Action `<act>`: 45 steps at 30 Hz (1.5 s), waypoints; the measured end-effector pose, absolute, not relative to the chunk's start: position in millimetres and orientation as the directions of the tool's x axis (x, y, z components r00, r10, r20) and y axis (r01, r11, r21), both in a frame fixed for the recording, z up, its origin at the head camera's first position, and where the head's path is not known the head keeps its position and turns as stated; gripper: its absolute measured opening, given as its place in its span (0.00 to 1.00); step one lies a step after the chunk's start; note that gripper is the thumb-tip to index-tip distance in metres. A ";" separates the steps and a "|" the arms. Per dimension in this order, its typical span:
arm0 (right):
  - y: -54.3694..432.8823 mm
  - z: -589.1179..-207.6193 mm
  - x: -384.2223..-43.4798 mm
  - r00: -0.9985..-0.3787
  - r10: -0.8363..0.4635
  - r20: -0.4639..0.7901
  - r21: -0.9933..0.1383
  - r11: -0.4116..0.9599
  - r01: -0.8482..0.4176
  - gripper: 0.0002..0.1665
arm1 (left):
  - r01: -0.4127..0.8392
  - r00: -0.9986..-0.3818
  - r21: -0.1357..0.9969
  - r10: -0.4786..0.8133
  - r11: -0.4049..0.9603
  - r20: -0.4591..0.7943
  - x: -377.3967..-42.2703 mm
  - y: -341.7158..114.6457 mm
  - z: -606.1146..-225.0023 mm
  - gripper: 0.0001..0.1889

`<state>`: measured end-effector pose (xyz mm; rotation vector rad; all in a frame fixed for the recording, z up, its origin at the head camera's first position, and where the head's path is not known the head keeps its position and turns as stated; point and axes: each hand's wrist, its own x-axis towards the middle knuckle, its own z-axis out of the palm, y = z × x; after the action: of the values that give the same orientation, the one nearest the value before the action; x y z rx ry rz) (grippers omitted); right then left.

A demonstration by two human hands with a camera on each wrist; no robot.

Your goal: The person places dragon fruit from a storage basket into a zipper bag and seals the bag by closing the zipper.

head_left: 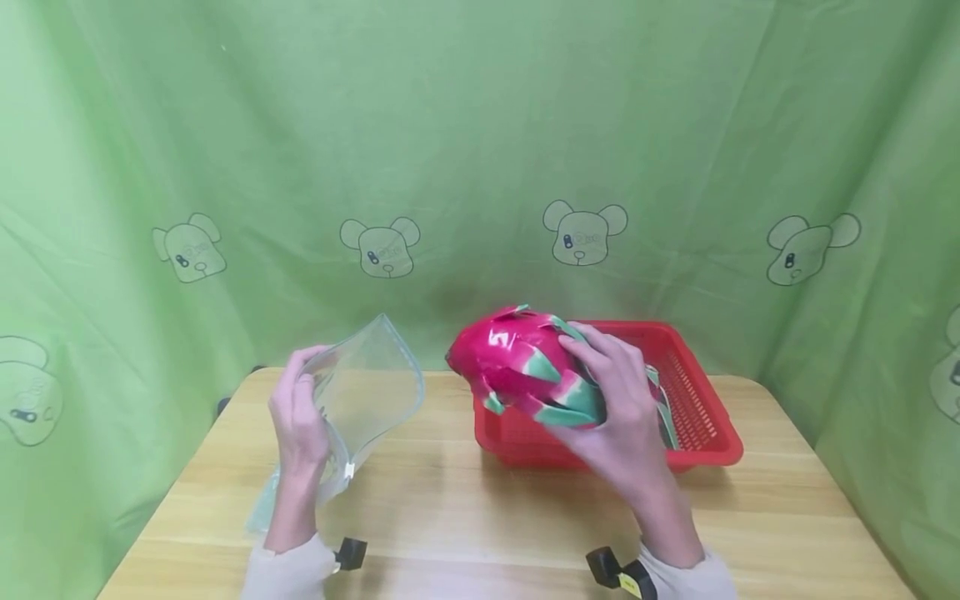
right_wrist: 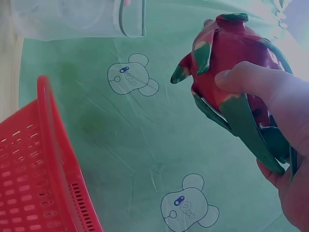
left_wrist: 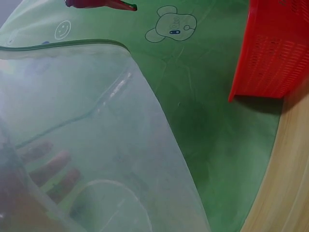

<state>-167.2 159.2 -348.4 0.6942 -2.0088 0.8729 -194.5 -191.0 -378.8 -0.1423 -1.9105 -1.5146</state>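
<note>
Fruit point(head_left: 510, 358) is pink and green, basket point(head_left: 705, 455) red, curtain point(head_left: 480, 125) bear-printed green.

To my eye the dragon fruit point(head_left: 498, 354) had a glossy, smooth skin like lacquered plastic, with a hard white highlight on its flank. The bag point(head_left: 378, 387) was thin, see-through plastic film, lightly creased, and its slider point(head_left: 349, 470) looked like opaque plastic. The basket point(head_left: 720, 456) was smooth plastic, faintly shiny, its walls perforated. My desk point(head_left: 465, 533) showed smooth wood grain with a soft gleam, the curtain point(head_left: 480, 125) wrinkled sheeting with a dull sheen. My right sleeve point(head_left: 686, 577) looked like matt cloth.
</note>
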 end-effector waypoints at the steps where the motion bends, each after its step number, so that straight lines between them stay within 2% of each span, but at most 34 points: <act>1: 158.6 -348.3 -166.8 -0.519 -0.157 0.841 -0.331 0.609 -0.721 0.52 | 0.480 -0.759 0.818 -0.318 0.317 0.569 -194.5 -190.8 -378.7 0.24; 5: 154.7 -347.7 -165.8 -0.529 -0.167 0.832 -0.334 0.611 -0.718 0.57 | 0.481 -0.757 0.815 -0.315 0.323 0.572 -194.6 -190.1 -378.6 0.23; 12: 147.2 -347.9 -169.4 -0.493 -0.208 0.845 -0.298 0.582 -0.757 0.54 | 0.479 -0.758 0.814 -0.312 0.327 0.572 -193.9 -189.0 -379.2 0.23; 21: 140.4 -344.0 -166.9 -0.546 -0.252 0.799 -0.298 0.623 -0.723 0.56 | 0.484 -0.757 0.811 -0.307 0.328 0.576 -193.5 -187.7 -377.9 0.23; 28: 133.7 -339.4 -167.0 -0.538 -0.299 0.788 -0.273 0.614 -0.741 0.53 | 0.489 -0.752 0.806 -0.307 0.334 0.583 -193.3 -187.0 -378.4 0.23; 36: 125.8 -335.8 -168.5 -0.537 -0.343 0.771 -0.255 0.607 -0.753 0.56 | 0.494 -0.753 0.802 -0.298 0.335 0.587 -192.9 -185.2 -380.4 0.23; 45: 116.9 -331.4 -172.0 -0.520 -0.384 0.763 -0.238 0.581 -0.778 0.55 | 0.497 -0.758 0.800 -0.281 0.336 0.588 -192.3 -181.6 -381.1 0.23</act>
<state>-172.0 116.9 -331.4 0.9210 -2.1404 0.7573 -192.3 -181.6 -381.1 -0.1892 -1.9343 -1.4880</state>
